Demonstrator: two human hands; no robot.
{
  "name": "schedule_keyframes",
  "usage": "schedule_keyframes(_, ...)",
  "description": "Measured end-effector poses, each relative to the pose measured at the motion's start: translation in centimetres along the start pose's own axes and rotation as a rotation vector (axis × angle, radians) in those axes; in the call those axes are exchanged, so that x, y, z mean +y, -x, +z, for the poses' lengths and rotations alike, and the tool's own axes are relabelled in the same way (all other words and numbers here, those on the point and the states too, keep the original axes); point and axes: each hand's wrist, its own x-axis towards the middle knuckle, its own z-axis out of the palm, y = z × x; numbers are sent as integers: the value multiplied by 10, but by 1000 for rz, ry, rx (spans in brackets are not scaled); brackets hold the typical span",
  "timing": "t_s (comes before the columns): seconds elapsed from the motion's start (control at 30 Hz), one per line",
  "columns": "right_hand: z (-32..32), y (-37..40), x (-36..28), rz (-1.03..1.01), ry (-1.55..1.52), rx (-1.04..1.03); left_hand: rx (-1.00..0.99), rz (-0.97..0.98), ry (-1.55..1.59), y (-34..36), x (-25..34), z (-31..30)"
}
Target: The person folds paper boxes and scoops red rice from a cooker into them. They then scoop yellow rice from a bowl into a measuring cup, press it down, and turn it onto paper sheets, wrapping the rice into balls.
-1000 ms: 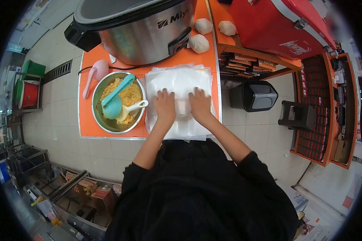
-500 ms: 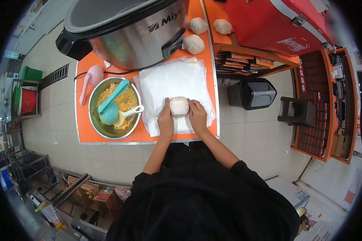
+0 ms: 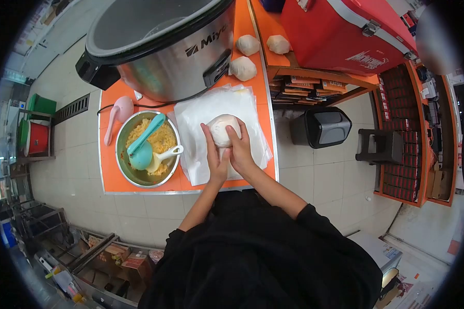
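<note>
A round bundle wrapped in white paper point(image 3: 224, 130) is held between my two hands above a stack of white paper sheets point(image 3: 191, 116). My left hand point(image 3: 216, 158) cups its left and lower side. My right hand point(image 3: 241, 148) is wrapped round its right side, the fingers over the top right. Left of the sheets stands a metal bowl point(image 3: 119, 162) of yellow rice point(image 3: 162, 135), with a teal scoop point(image 3: 146, 136) and a white-handled spoon point(image 3: 169, 153) in it. Three similar bundles lie farther back, one of them a wrapped bundle point(image 3: 243, 68) beside the cooker.
A large steel cooker point(image 3: 165, 69) stands at the back of the orange table point(image 3: 108, 177), its cable running behind the bowl. A pink ladle point(image 3: 121, 109) lies by the bowl. At the right are a red cooler box point(image 3: 335, 38), a black bin point(image 3: 325, 126) and a dark stool point(image 3: 381, 147).
Both hands have lifted the bundle off the paper stack and closed further round it. The view has shifted slightly.
</note>
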Motion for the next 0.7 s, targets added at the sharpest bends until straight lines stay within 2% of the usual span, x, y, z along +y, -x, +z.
schedule_keyframes(0.03,7,1,-10,3,-89,-7,96,49,385,-8,13,8)
schedule_keyframes(0.07,14,5,-19,-54,-152,-19,218,46,576,-13,28,20)
schedule_keyframes(0.1,13,6,-27,-59,-153,-24,216,53,578,-17,41,24)
schedule_keyframes(0.17,1,5,-47,-147,45,-229,224,-261,813,-24,61,29)
schedule_keyframes(0.2,2,6,-64,-122,212,-234,190,-307,698,-29,67,32)
schedule_keyframes(0.23,-5,1,-69,-122,210,-242,195,-300,696,-31,62,32)
schedule_keyframes(0.3,-16,-13,-80,-139,421,-273,107,-243,704,-39,50,34)
schedule_keyframes(0.33,-17,-15,-95,56,252,-301,70,-188,680,-45,47,37)
schedule_keyframes(0.37,-25,-25,-100,58,255,-310,77,-183,680,-52,42,42)
schedule_keyframes(0.43,-40,-53,-107,108,338,-198,85,-212,269,-68,30,54)
schedule_keyframes(0.47,-45,-71,-115,151,337,-130,135,-254,224,-76,27,60)
schedule_keyframes(0.5,-56,-98,-115,71,391,-47,149,-248,225,-81,27,58)
schedule_keyframes(0.53,-61,-129,-115,-68,292,63,78,-139,-33,-82,29,52)
schedule_keyframes(0.57,-78,-167,-109,-260,411,129,7,-36,-294,-80,33,44)
schedule_keyframes(0.6,-90,-204,-107,-371,640,309,-5,2,-338,-78,45,37)
schedule_keyframes(0.63,-111,-245,-96,-317,796,469,23,-6,-350,-69,45,30)
schedule_keyframes(0.67,-94,-251,-108,-336,989,463,51,52,-397,-58,46,22)
schedule_keyframes(0.7,-119,-290,-86,-380,993,353,87,110,-454,-50,46,11)
